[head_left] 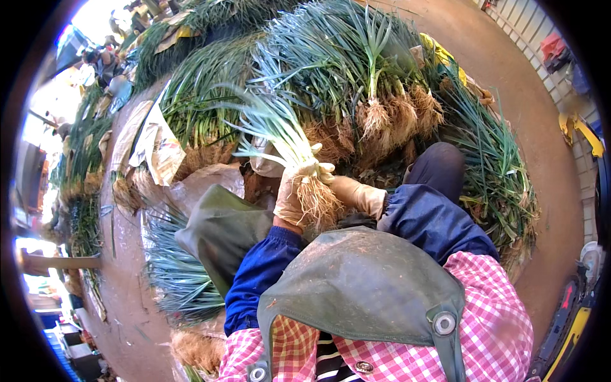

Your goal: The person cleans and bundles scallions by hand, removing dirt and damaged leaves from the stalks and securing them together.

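Both my hands wear beige gloves and meet in front of my lap on a small bunch of green onions (287,130). Its pale, hairy roots (317,202) hang toward me, while the green leaves point away to the upper left and look slightly blurred. My left hand (289,198) is closed round the white stems from the left side. From the right, my right hand (356,193) has its fingers closed on the same stems just above the roots. Part of its grip is hidden behind the roots.
A large heap of green onions (318,48) lies ahead, roots toward me. More onions (493,172) lie to the right, and another pile (181,274) is at my left knee. A pale sack (159,146) lies among the bundles. Brown floor (541,127) curves along the right.
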A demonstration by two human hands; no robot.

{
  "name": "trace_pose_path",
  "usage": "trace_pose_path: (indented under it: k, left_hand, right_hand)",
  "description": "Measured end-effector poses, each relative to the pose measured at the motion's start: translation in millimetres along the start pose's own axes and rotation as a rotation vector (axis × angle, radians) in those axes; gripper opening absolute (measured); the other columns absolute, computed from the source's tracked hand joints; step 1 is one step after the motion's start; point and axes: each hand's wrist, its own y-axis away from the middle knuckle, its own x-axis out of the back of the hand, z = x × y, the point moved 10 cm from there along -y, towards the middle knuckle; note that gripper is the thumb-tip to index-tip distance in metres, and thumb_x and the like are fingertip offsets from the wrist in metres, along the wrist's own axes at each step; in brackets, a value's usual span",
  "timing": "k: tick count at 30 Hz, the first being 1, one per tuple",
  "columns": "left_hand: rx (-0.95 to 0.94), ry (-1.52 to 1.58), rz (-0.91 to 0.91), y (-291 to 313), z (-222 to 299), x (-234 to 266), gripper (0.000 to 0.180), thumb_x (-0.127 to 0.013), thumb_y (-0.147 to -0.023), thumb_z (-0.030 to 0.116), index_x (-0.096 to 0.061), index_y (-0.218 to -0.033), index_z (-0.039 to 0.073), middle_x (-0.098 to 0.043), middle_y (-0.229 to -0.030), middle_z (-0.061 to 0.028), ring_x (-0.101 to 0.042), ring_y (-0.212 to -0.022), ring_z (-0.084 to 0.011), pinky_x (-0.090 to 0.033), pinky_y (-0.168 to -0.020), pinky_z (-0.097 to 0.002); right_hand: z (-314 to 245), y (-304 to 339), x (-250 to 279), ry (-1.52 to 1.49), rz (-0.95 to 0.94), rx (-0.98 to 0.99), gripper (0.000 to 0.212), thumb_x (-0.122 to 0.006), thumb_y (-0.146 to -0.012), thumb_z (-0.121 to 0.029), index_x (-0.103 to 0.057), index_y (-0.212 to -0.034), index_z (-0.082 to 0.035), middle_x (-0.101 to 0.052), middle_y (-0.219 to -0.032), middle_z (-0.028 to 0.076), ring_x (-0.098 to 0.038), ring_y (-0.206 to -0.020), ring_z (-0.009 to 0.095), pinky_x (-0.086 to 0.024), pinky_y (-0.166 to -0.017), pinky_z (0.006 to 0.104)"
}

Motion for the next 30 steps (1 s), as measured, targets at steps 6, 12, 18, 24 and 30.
trace_pose_path:
  k: [6,12,18,24,30]
  left_hand:
    - [0.034,-0.233,-0.003,2,26,-18,0.052,-0.065,-0.081,0.015,-0.046,-0.126,-0.005,-0.067,-0.086,-0.0178,-0.066,-0.067,-0.0211,-0.057,-0.06,-0.0308]
    - [0.166,-0.244,0.034,9,-1,9,0.028,-0.065,-0.08,0.011,-0.055,-0.101,-0.004,-0.067,-0.085,-0.0236,-0.068,-0.063,-0.0267,-0.058,-0.053,-0.0342]
    - [0.1,-0.093,0.011,14,26,-1,0.056,-0.063,-0.08,0.009,-0.042,-0.128,-0.012,-0.065,-0.092,-0.0229,-0.066,-0.075,-0.0249,-0.057,-0.068,-0.0307]
    - [0.049,-0.04,0.01,30,94,-40,0.057,-0.057,-0.087,0.015,-0.037,-0.134,-0.01,-0.062,-0.09,-0.016,-0.054,-0.075,-0.02,-0.049,-0.066,-0.026]
    - [0.003,-0.399,-0.101,61,98,-127,0.056,-0.061,-0.082,0.019,-0.044,-0.125,-0.014,-0.066,-0.079,-0.0146,-0.061,-0.065,-0.0184,-0.051,-0.064,-0.0279]
  right_hand:
    - [48,40,-102,-1.78,-0.027,-0.803,0.02,-0.056,-0.092,-0.021,-0.064,-0.095,-0.002,-0.066,-0.078,0.01,-0.063,-0.063,0.013,-0.051,-0.052,0.0255]
    - [155,38,-61,-1.943,0.562,-0.826,0.018,-0.056,-0.092,-0.022,-0.063,-0.096,-0.005,-0.063,-0.072,0.006,-0.058,-0.053,0.012,-0.049,-0.049,0.0263]
    - [-1,27,-145,-1.448,-0.728,-0.112,0.03,-0.063,-0.081,-0.026,-0.069,-0.103,-0.007,-0.068,-0.107,0.011,-0.065,-0.1,0.023,-0.052,-0.08,0.0387]
    - [80,0,-106,-3.024,0.074,-0.25,0.105,-0.072,-0.074,-0.057,-0.022,-0.146,0.0,-0.04,-0.142,0.017,-0.042,-0.127,0.031,-0.04,-0.097,0.0448]
    - [208,14,-7,-3.421,0.996,0.423,0.082,-0.05,-0.085,-0.065,-0.04,-0.134,0.0,-0.051,-0.127,0.024,-0.053,-0.113,0.037,-0.045,-0.095,0.0484]
